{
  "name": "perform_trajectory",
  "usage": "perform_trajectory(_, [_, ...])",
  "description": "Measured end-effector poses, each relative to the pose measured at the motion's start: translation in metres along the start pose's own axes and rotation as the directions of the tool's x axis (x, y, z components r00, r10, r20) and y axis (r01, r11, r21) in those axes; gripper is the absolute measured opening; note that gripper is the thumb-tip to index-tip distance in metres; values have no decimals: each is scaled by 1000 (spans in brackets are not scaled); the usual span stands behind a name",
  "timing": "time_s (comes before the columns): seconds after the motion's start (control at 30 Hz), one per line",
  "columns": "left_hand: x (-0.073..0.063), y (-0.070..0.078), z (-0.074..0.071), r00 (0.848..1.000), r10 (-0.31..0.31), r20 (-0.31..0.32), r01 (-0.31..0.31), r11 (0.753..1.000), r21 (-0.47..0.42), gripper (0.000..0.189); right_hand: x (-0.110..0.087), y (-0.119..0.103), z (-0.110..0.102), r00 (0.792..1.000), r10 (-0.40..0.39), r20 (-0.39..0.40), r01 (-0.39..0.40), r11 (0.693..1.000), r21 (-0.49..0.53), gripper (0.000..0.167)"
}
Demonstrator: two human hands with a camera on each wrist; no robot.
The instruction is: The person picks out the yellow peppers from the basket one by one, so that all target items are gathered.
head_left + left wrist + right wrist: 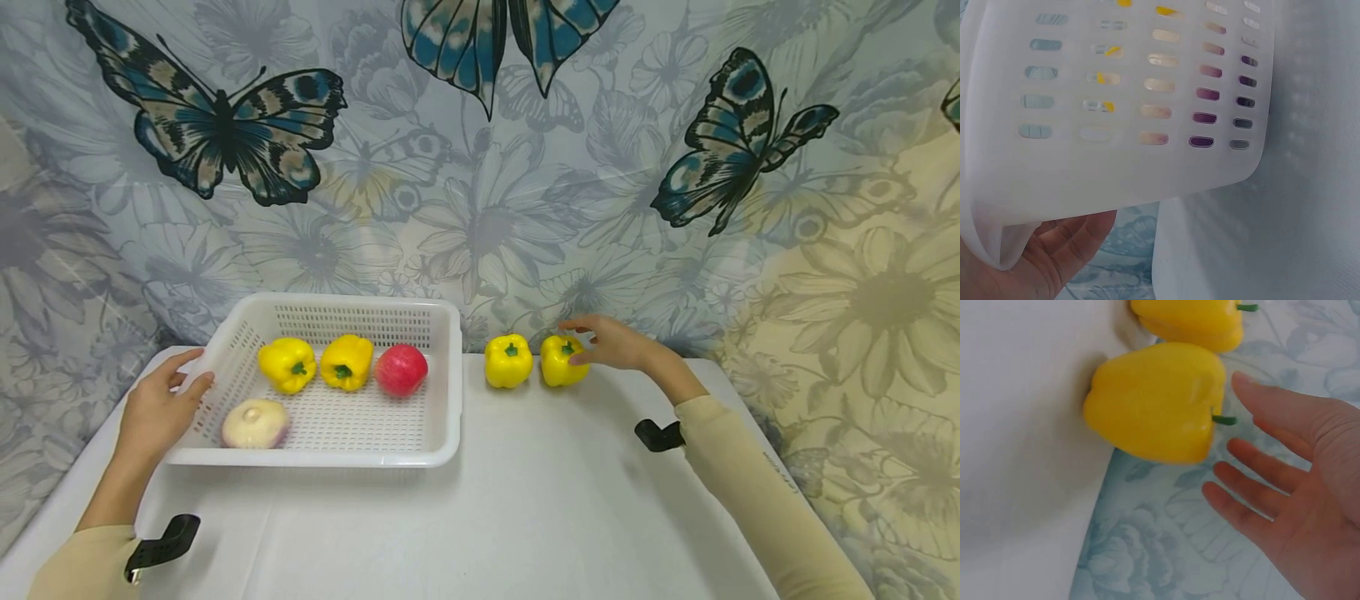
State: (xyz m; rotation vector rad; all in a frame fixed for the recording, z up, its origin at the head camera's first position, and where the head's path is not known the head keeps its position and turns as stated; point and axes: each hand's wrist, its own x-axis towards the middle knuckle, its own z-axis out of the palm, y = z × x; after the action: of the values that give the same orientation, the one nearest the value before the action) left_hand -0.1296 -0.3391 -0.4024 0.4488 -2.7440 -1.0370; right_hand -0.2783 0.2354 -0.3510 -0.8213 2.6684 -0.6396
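In the head view my left hand (159, 408) grips the left rim of a white perforated plastic basket (337, 458). The left wrist view shows its fingers (1079, 240) beneath the rim, partly hidden by the basket. Inside lie two yellow bell peppers, one at the left (287, 365) and one in the middle (347, 363), a red round fruit (402, 371) and a pale onion (256, 424). My right hand (617, 342) is spread around the stem end of a yellow bell pepper (1157, 403) on the table, with a gap between fingers and pepper.
Another yellow bell pepper (508, 361) stands between the basket and the pepper by my right hand. A white cloth covers the table (480, 533). Butterfly-patterned fabric (487, 208) hangs directly behind the table's back edge and along both sides.
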Motion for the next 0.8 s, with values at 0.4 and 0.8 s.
perform_trajectory(0.4, [1,-1,0,1000,8,-5,-8,1000,2,59,4,-42,-10,999,-33,-8,32,997,-76,59])
perform_trajectory(0.8, [0,0,0,1000,1,-2,-1,1000,1,59,13,-85,-13,993,-118,-15,114,980,-163,60])
